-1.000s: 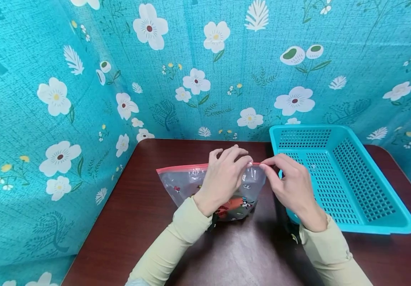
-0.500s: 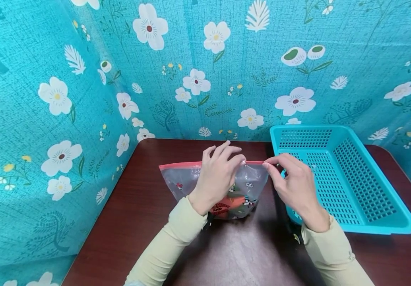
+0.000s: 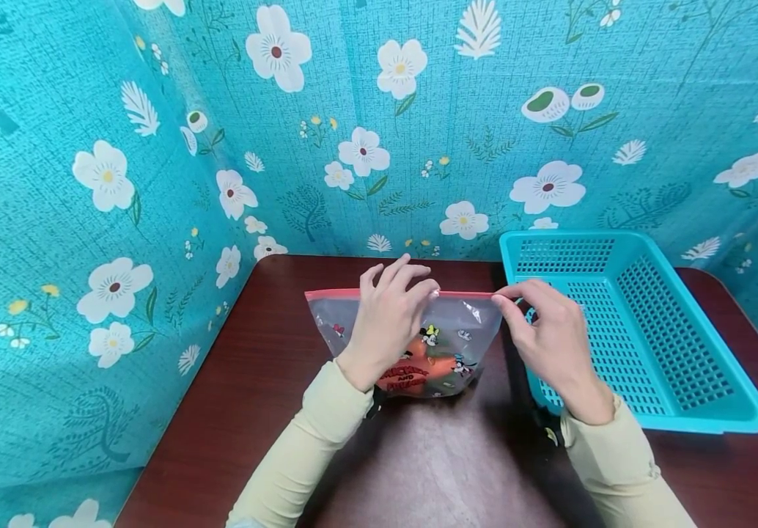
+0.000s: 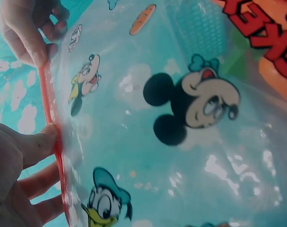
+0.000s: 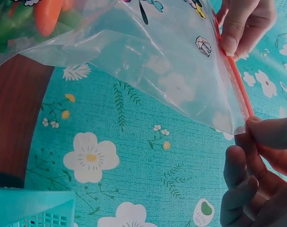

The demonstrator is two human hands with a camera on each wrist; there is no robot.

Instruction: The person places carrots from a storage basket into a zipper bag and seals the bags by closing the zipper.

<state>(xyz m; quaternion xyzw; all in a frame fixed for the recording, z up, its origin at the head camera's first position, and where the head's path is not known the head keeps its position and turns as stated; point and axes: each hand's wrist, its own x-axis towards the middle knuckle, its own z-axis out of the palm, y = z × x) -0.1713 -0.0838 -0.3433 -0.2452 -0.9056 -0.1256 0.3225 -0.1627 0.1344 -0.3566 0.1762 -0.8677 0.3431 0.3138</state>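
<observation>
A clear zip bag with a red zip strip and cartoon prints stands upright on the table. Orange and green items show through its plastic, at the bottom; their kind is hard to tell. My left hand pinches the red strip between thumb and forefinger near its middle, the other fingers raised. At the right end of the strip, my right hand pinches the bag's top corner. In the left wrist view, the strip runs between both hands, with a thumb pressed on it.
A turquoise plastic basket with perforated walls stands on the right of the dark wooden table, close beside my right hand. Blue flowered cloth hangs behind the table and along its left side.
My left hand has slid left along the red strip, away from the right hand. The right hand keeps its pinch on the corner, shifting slightly right with the bag.
</observation>
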